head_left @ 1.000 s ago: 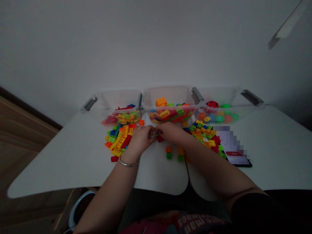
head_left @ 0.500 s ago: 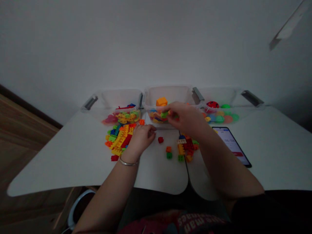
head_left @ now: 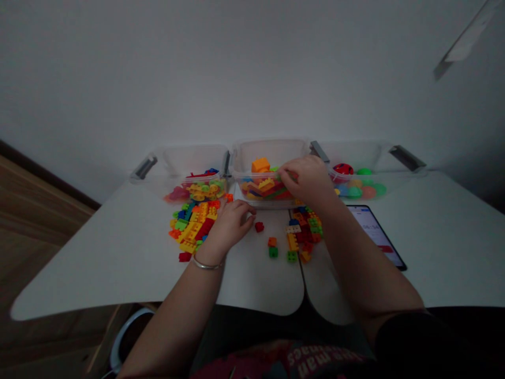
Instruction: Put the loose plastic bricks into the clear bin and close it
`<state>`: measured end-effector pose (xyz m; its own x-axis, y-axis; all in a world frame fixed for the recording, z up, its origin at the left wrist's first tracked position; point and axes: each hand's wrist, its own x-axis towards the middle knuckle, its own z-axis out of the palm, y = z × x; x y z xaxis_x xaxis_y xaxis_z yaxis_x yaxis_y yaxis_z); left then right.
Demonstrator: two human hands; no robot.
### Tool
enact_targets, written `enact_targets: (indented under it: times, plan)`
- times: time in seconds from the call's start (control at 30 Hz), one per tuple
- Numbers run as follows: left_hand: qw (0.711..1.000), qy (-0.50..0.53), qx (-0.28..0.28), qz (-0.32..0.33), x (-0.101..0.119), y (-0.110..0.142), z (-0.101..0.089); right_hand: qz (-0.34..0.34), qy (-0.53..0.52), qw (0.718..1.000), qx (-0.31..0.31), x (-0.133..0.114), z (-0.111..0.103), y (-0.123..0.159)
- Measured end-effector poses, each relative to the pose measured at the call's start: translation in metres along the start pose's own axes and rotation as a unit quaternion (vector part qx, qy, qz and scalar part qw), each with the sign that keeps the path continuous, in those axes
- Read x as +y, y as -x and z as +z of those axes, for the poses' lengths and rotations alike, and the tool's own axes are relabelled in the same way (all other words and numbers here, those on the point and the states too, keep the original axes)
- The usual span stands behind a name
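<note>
My left hand (head_left: pixel 232 223), with a bracelet on its wrist, rests at the right edge of a pile of plastic building blocks (head_left: pixel 193 230). Its fingers are loosely bent and apart, holding nothing visible. A small red block (head_left: pixel 259 227) lies just right of it. My right hand (head_left: pixel 310 179) is at the front right of the middle clear bin (head_left: pixel 272 143), fingers curled together; a bit of green and red shows at the fingertips, too small to make out. Inside that bin are an orange block (head_left: pixel 260 165) and several other blocks.
A left bin (head_left: pixel 195 152) holds yellow, green and red pieces; a right bin (head_left: pixel 355 150) holds coloured balls. More blocks (head_left: pixel 305 234) lie right of centre, by the gap between tables. An orange block (head_left: pixel 272 241) touches a green one (head_left: pixel 273 252). A phone (head_left: pixel 374 234) lies at right.
My right hand has moved right along the middle bin, away from where it held a light green block; more bin contents now show. My left hand has shifted slightly, its fingers spreading a little.
</note>
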<state>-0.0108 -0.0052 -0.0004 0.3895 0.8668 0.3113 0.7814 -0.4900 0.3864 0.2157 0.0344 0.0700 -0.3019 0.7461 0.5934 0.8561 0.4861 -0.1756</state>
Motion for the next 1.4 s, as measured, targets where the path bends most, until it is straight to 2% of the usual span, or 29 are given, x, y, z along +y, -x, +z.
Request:
enact_targets:
  times: [0.13, 0.27, 0.57, 0.67, 0.8, 0.93, 1.03, 1.1, 1.2, 1.4]
  plan:
    - [1.0, -0.016, -0.019, -0.001, 0.001, 0.001, 0.0, -0.012, 0.014, 0.999, -0.033, -0.002, -0.002, 0.001]
    - [0.997, -0.074, -0.024, 0.022, 0.005, 0.002, -0.003, -0.011, 0.009, 0.999, -0.043, -0.001, -0.005, 0.0]
    - [0.989, -0.112, -0.066, 0.074, 0.013, 0.005, -0.006, 0.004, -0.076, 0.996, -0.042, 0.001, -0.012, -0.004]
    - [0.99, -0.106, -0.061, 0.067, 0.011, 0.005, -0.005, 0.014, -0.105, 0.994, -0.025, 0.003, -0.011, -0.004]
    - [0.994, -0.085, -0.045, 0.049, 0.009, 0.003, -0.004, 0.021, -0.14, 0.989, 0.036, 0.002, -0.013, -0.003]
    - [0.999, -0.043, 0.022, 0.008, 0.009, 0.001, -0.005, 0.016, -0.157, 0.986, 0.061, -0.008, -0.019, 0.0]
    - [0.997, -0.008, 0.072, -0.009, 0.008, 0.001, -0.005, 0.015, -0.173, 0.984, 0.028, -0.023, -0.022, 0.003]
    - [0.995, 0.002, 0.095, -0.014, 0.007, 0.0, -0.004, 0.009, -0.209, 0.978, -0.022, -0.032, -0.019, 0.005]
    - [0.993, 0.003, 0.117, -0.019, 0.005, 0.0, -0.003, -0.014, -0.269, 0.958, -0.097, -0.041, -0.007, 0.008]
    - [0.988, 0.013, 0.153, -0.004, 0.004, -0.001, -0.005, -0.009, -0.279, 0.944, -0.175, -0.047, 0.02, 0.014]
